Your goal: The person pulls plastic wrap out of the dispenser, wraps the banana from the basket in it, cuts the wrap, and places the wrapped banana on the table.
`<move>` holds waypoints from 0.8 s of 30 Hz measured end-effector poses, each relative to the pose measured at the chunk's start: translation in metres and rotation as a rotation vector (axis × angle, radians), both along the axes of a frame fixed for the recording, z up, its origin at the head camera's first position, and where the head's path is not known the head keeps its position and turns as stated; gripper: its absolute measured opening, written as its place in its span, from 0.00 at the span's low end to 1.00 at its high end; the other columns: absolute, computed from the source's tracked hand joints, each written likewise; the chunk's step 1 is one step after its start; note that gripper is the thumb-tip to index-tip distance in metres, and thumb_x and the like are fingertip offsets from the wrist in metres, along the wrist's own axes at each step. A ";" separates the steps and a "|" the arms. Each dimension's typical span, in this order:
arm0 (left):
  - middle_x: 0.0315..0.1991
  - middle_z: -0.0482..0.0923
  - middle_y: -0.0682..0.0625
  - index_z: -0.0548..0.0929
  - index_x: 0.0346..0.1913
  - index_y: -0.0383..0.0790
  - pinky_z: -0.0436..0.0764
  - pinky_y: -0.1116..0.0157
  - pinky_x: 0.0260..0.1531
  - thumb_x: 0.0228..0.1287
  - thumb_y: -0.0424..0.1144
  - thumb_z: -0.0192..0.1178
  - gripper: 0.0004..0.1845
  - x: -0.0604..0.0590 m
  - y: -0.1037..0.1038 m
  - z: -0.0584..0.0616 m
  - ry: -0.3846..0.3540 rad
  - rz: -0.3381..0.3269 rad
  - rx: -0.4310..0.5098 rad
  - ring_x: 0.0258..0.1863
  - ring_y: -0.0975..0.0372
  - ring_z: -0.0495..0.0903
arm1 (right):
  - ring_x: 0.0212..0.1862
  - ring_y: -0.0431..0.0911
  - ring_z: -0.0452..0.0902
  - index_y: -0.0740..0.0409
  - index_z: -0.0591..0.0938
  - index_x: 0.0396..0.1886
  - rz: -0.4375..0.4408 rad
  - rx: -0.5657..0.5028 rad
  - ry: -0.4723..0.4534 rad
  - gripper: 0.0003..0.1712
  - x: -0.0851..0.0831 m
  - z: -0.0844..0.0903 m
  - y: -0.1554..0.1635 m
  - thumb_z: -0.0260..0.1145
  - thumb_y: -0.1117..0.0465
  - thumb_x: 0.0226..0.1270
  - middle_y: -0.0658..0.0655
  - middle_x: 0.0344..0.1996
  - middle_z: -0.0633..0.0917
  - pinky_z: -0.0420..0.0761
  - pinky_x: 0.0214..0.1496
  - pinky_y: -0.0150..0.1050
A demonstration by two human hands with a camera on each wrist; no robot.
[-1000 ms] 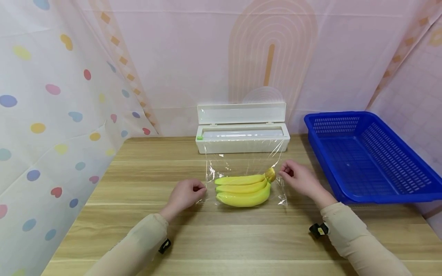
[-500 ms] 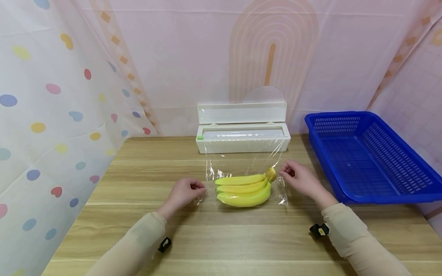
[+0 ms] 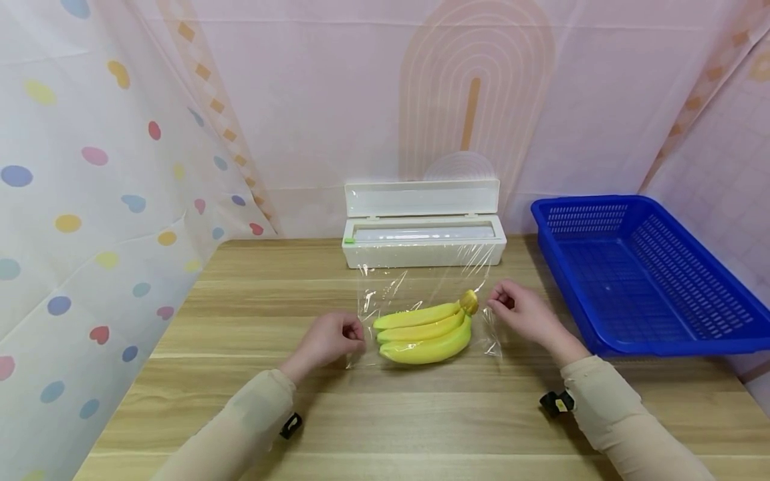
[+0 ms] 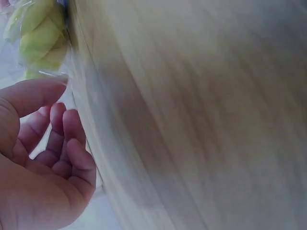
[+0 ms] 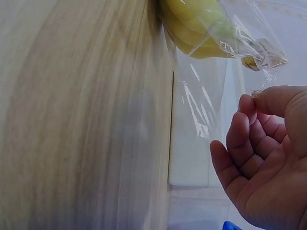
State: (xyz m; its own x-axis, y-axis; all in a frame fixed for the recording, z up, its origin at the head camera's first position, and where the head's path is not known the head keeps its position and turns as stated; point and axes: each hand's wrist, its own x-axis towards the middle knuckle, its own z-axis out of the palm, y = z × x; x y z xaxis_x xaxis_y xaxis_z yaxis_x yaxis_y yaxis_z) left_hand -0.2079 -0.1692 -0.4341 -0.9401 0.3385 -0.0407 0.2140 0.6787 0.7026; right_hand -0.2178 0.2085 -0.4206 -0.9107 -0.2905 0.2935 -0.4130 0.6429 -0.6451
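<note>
A bunch of yellow bananas lies on the wooden table under a sheet of clear plastic wrap. The wrap runs forward from a roll in a white dispenser box, whose lid stands raised. At the left edge of the sheet, my left hand pinches the wrap between thumb and fingers, beside the banana tips. My right hand pinches the right edge near the stem; in the right wrist view, gathered film runs from the thumb and finger toward the stem. The other fingers of both hands are loosely bent.
A blue plastic basket with perforated sides stands at the right of the table, close to my right forearm. Behind the dispenser hangs a pink curtain, and a dotted one borders the left side.
My left hand has shifted slightly right and toward me. The bananas have turned a little, their tips now nearer me, and the wrap's creases have changed. My right hand has stayed nearly still.
</note>
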 end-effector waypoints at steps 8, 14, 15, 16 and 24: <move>0.25 0.80 0.57 0.85 0.27 0.42 0.79 0.64 0.34 0.56 0.28 0.69 0.06 0.002 -0.004 -0.003 0.057 -0.081 -0.002 0.28 0.65 0.75 | 0.31 0.44 0.71 0.60 0.77 0.33 0.007 -0.003 0.010 0.05 0.000 0.000 0.000 0.65 0.70 0.67 0.50 0.26 0.77 0.74 0.34 0.35; 0.28 0.82 0.57 0.86 0.28 0.42 0.79 0.60 0.39 0.59 0.27 0.66 0.07 0.002 -0.009 -0.003 0.129 -0.081 -0.062 0.31 0.65 0.77 | 0.31 0.44 0.71 0.60 0.77 0.33 0.006 0.000 0.003 0.06 0.002 0.002 0.000 0.66 0.71 0.66 0.50 0.26 0.77 0.75 0.34 0.35; 0.28 0.82 0.57 0.86 0.28 0.42 0.80 0.59 0.40 0.59 0.27 0.66 0.07 0.002 -0.009 -0.003 0.129 -0.077 -0.063 0.32 0.65 0.77 | 0.31 0.43 0.71 0.60 0.77 0.33 0.007 -0.003 0.002 0.05 0.002 0.002 0.001 0.65 0.71 0.66 0.50 0.26 0.77 0.75 0.34 0.35; 0.29 0.82 0.57 0.86 0.28 0.42 0.80 0.59 0.40 0.59 0.27 0.66 0.07 0.003 -0.010 -0.002 0.130 -0.072 -0.065 0.32 0.64 0.77 | 0.31 0.43 0.72 0.60 0.77 0.33 0.008 -0.006 0.005 0.05 0.002 0.002 0.001 0.65 0.71 0.66 0.50 0.26 0.78 0.75 0.34 0.34; 0.33 0.83 0.51 0.87 0.35 0.40 0.80 0.58 0.39 0.62 0.29 0.64 0.04 0.008 -0.013 0.005 0.198 0.031 -0.087 0.34 0.61 0.78 | 0.32 0.42 0.72 0.59 0.78 0.34 0.048 -0.075 0.032 0.03 0.003 0.001 0.005 0.65 0.68 0.68 0.49 0.27 0.79 0.75 0.34 0.32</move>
State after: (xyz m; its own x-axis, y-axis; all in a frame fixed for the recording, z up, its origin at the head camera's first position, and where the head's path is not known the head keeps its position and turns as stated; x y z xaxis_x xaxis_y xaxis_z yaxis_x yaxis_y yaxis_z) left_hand -0.2004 -0.1824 -0.4289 -0.9426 0.3123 0.1183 0.3200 0.7431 0.5877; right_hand -0.2146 0.2134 -0.4199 -0.8861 -0.3094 0.3451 -0.4633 0.5720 -0.6769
